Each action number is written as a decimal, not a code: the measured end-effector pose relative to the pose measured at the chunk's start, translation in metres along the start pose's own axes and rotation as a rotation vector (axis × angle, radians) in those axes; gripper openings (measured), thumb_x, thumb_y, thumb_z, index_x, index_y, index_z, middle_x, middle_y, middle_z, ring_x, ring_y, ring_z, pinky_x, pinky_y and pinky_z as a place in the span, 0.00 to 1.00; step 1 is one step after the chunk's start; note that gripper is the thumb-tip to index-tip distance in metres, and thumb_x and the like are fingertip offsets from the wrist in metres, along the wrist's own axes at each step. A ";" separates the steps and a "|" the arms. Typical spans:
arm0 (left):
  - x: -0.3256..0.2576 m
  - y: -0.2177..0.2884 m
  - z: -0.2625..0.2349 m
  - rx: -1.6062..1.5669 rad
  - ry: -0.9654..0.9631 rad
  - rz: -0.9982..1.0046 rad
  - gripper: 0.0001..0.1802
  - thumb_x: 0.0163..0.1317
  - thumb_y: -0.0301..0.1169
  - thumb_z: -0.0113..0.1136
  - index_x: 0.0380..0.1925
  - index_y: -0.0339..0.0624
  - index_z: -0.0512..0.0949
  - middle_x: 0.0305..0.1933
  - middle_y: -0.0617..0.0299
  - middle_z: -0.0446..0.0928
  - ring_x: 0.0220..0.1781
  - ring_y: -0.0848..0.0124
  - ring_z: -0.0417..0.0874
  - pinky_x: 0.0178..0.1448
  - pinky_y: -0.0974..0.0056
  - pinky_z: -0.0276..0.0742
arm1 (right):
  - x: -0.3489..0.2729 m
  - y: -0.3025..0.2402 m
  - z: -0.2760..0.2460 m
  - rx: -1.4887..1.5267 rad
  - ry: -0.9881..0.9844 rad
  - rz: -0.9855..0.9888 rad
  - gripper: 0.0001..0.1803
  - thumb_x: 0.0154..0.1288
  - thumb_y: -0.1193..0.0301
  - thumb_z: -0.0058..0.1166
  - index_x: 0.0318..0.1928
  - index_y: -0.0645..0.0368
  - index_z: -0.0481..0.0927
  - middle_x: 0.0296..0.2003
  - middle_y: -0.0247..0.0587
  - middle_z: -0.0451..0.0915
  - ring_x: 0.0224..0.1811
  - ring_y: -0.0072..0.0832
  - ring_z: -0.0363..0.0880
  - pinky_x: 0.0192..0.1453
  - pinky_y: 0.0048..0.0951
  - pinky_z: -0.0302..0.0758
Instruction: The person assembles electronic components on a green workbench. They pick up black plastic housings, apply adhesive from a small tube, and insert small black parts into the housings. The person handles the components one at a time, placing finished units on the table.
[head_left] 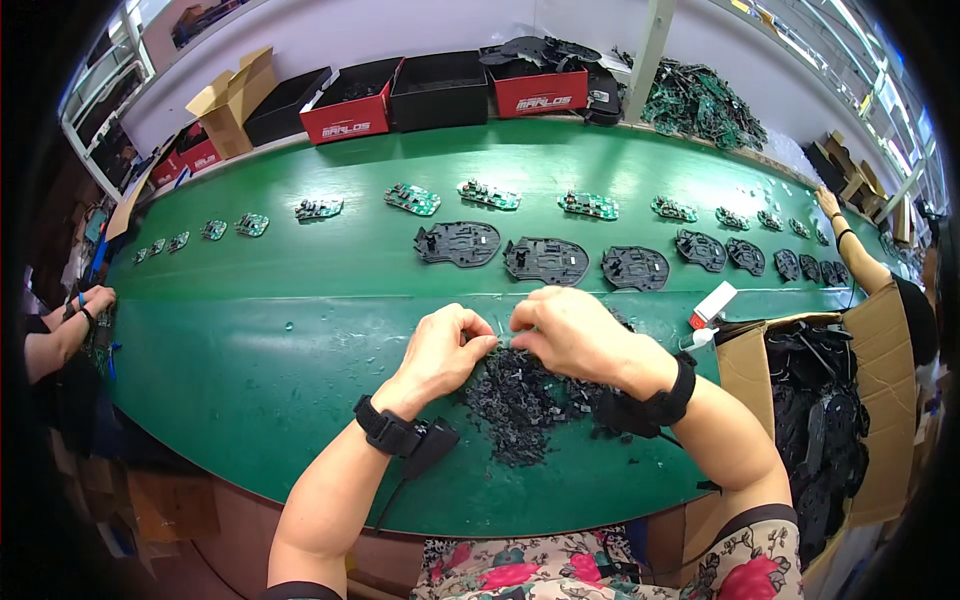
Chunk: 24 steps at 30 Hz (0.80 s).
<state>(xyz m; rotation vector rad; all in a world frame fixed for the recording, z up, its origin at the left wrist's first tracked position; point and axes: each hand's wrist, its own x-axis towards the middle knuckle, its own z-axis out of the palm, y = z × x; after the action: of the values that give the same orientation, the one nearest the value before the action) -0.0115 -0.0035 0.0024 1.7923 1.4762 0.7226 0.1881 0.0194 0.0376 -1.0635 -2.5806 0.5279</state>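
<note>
Above a heap of small black plastic parts (515, 410), my two hands face each other, fingertips nearly meeting. My left hand (440, 350) is closed in a pinch of thumb and fingers. My right hand (575, 335) is curled in the same way, knuckles up. Anything between the fingertips is too small to make out. Just beyond my hands lies a row of black plastic base shells (545, 260), like computer-mouse bottoms. Farther back runs a row of green circuit boards (588, 206) with small components. Both wrists carry black straps; a small black box hangs by the left one.
An open carton (880, 400) full of black shells stands at my right, beside a small white bottle (698, 338). Along the back are red and black boxes (345, 115) and a heap of green and black scraps (705, 105). Other people's arms reach in from left and right.
</note>
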 end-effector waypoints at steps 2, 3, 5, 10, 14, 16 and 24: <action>-0.002 0.000 -0.003 -0.030 -0.026 -0.020 0.08 0.56 0.30 0.67 0.32 0.36 0.81 0.28 0.63 0.77 0.29 0.77 0.73 0.34 0.68 0.71 | -0.003 -0.006 0.007 -0.017 0.039 -0.032 0.11 0.56 0.68 0.61 0.37 0.61 0.80 0.32 0.49 0.80 0.43 0.46 0.79 0.46 0.43 0.76; -0.003 0.000 -0.005 -0.048 -0.042 -0.032 0.08 0.56 0.29 0.66 0.32 0.35 0.81 0.28 0.63 0.77 0.29 0.78 0.73 0.34 0.68 0.71 | -0.003 -0.007 0.011 -0.026 0.058 -0.045 0.12 0.56 0.67 0.61 0.38 0.61 0.80 0.32 0.48 0.80 0.43 0.45 0.79 0.46 0.42 0.76; -0.004 0.003 -0.008 -0.083 -0.080 -0.056 0.08 0.58 0.29 0.66 0.33 0.36 0.80 0.29 0.64 0.78 0.30 0.79 0.73 0.34 0.69 0.71 | -0.001 -0.006 0.019 -0.033 0.096 -0.095 0.10 0.56 0.69 0.61 0.35 0.61 0.78 0.30 0.46 0.79 0.40 0.44 0.79 0.44 0.43 0.76; -0.004 -0.007 -0.013 -0.255 -0.136 -0.102 0.05 0.60 0.26 0.64 0.35 0.38 0.80 0.29 0.69 0.77 0.30 0.80 0.72 0.36 0.71 0.71 | 0.007 -0.009 0.021 -0.040 0.113 -0.155 0.06 0.58 0.72 0.57 0.28 0.61 0.77 0.28 0.45 0.78 0.38 0.43 0.78 0.42 0.42 0.74; -0.004 -0.004 -0.018 -0.278 -0.112 -0.045 0.06 0.61 0.26 0.63 0.37 0.38 0.80 0.31 0.70 0.78 0.32 0.80 0.73 0.38 0.71 0.72 | 0.011 -0.009 0.017 -0.089 0.130 -0.179 0.05 0.58 0.73 0.55 0.28 0.61 0.78 0.27 0.46 0.79 0.36 0.45 0.79 0.40 0.44 0.75; -0.004 0.002 -0.021 -0.343 -0.025 0.044 0.06 0.60 0.26 0.63 0.37 0.37 0.80 0.32 0.69 0.79 0.33 0.80 0.74 0.40 0.71 0.73 | 0.016 -0.012 0.015 -0.018 0.180 -0.114 0.05 0.58 0.73 0.55 0.29 0.61 0.79 0.26 0.48 0.80 0.35 0.47 0.80 0.39 0.45 0.75; 0.026 0.004 -0.050 -0.288 0.057 0.143 0.06 0.61 0.27 0.64 0.36 0.35 0.81 0.34 0.66 0.81 0.37 0.80 0.77 0.44 0.72 0.75 | 0.059 -0.013 -0.014 0.517 0.040 0.342 0.12 0.59 0.68 0.56 0.34 0.66 0.83 0.24 0.47 0.82 0.27 0.30 0.80 0.36 0.34 0.76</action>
<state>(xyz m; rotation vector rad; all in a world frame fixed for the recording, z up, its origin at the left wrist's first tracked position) -0.0434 0.0298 0.0353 1.6767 1.2172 1.0112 0.1451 0.0563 0.0637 -1.2954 -2.0514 1.1626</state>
